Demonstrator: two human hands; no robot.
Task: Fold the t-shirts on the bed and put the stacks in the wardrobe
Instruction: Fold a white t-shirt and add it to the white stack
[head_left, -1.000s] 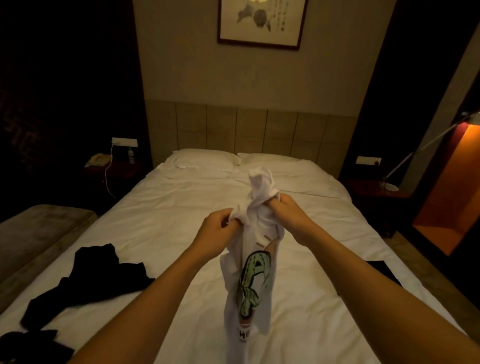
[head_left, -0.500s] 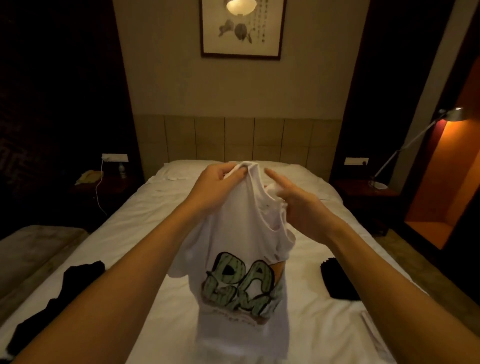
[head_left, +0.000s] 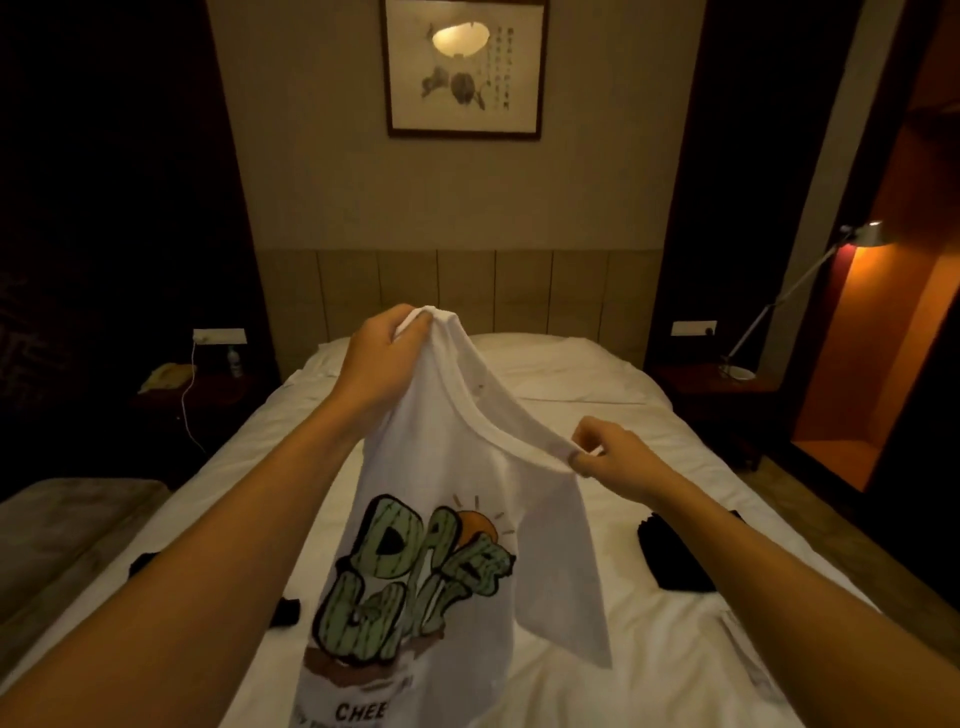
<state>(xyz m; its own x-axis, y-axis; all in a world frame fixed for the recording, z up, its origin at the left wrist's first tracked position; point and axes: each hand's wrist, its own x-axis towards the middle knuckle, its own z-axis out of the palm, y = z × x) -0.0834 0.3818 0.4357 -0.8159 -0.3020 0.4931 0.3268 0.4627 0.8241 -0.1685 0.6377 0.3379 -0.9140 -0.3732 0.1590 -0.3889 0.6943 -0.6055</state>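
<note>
A white t-shirt (head_left: 483, 488) with a green cactus-letter print hangs in the air over the bed (head_left: 597, 395). My left hand (head_left: 382, 358) grips one shoulder of it, held high. My right hand (head_left: 613, 460) pinches the collar rim near the other shoulder, lower and to the right. The shirt's front faces me and its hem drops out of view at the bottom. A black garment (head_left: 670, 556) lies on the sheet to the right, partly behind my right forearm. Bits of another black garment (head_left: 288, 613) show beside my left forearm.
A white pillow (head_left: 545, 348) lies at the head of the bed under a panelled headboard. Nightstands flank the bed, the left one (head_left: 197, 384) with a phone and a bottle, the right one (head_left: 727, 379) with a desk lamp. A padded bench (head_left: 62, 525) stands on the left.
The bunched shirt has been raised and spread out. My right hand moved down and right along the collar and now pinches it; my left hand stays high on the shoulder.
</note>
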